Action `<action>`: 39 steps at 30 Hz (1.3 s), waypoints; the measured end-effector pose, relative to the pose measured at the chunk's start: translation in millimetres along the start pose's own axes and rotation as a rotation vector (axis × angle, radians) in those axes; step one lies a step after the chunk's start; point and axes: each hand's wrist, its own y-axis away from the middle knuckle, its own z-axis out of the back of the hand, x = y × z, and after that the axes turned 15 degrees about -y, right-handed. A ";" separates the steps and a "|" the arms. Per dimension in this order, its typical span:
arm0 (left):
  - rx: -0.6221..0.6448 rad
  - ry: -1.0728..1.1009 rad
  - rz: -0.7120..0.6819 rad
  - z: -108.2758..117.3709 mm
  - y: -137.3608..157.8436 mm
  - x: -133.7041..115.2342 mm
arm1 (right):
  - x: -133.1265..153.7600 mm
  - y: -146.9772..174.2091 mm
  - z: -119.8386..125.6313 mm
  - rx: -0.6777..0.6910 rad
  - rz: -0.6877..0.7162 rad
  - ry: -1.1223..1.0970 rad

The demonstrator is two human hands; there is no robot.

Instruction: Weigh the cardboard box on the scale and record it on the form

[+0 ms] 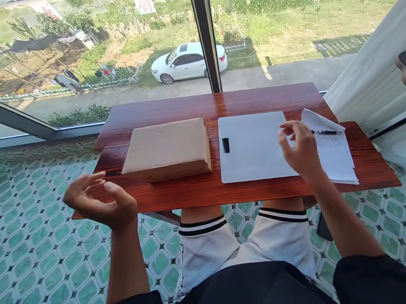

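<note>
My left hand [98, 200] hovers palm up at the left front corner of the red wooden table [201, 193], fingers spread, holding nothing. A flat brown cardboard box [167, 149] lies just right of it on the table. My right hand [300, 150] floats with loosely curled fingers over the right edge of a white board [251, 147] that has a small black block [226, 145] near its left edge. Nothing is in that hand. Right of it lie white printed papers [335, 152] with a black pen [325, 132] on top.
A big window with a dark vertical post [203, 30] stands behind the table; a white car is parked outside. White curtain [378, 75] hangs at the right. Green patterned tile floor [32, 259] surrounds the table. My knees sit under the front edge.
</note>
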 end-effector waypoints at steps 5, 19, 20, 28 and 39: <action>0.118 0.069 0.065 -4.4 -5.6 -9.6 | 57.6 18.7 -71.2 0.153 -0.055 -0.348; 0.633 0.232 0.499 -6.9 5.7 -6.6 | 98.6 37.8 -157.8 0.377 -0.335 -0.561; 0.650 0.240 0.510 -7.2 6.0 -7.4 | 98.8 37.7 -159.2 0.381 -0.334 -0.558; 0.663 0.146 0.545 -6.1 1.1 -19.0 | 106.7 35.7 -159.9 0.396 -0.312 -0.471; 0.611 -0.001 0.439 3.6 -1.7 -37.3 | 104.5 29.7 -154.6 0.353 -0.270 -0.490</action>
